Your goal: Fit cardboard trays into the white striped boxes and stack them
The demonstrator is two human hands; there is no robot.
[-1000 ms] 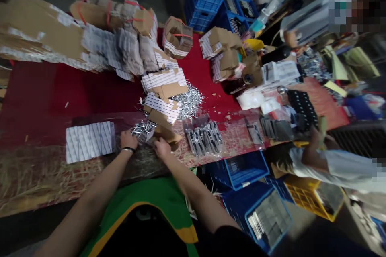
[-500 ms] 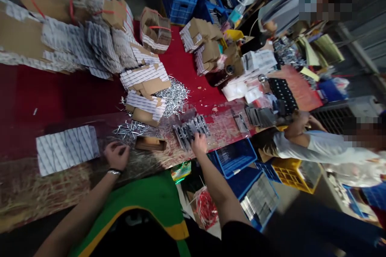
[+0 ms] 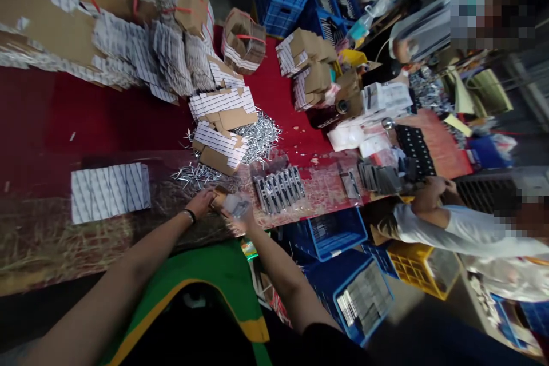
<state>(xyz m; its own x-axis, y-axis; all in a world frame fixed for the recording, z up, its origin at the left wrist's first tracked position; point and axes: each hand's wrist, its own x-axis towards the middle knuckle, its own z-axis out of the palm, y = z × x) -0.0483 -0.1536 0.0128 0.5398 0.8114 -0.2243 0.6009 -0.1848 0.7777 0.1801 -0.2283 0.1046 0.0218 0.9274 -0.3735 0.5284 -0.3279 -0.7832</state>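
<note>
Left grip (image 3: 201, 201): fingers together, pinching a small cardboard piece (image 3: 219, 197)
Right grip (image 3: 242, 218): clamped on a clear plastic packet (image 3: 234, 204)
Place: lower middle of the frame, over the red-covered counter (image 3: 107, 131) — loose metal clips (image 3: 193, 176) just above

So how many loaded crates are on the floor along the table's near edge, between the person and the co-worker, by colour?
Blue plastic crates: 2
Yellow plastic crate: 1
Total: 3
</note>
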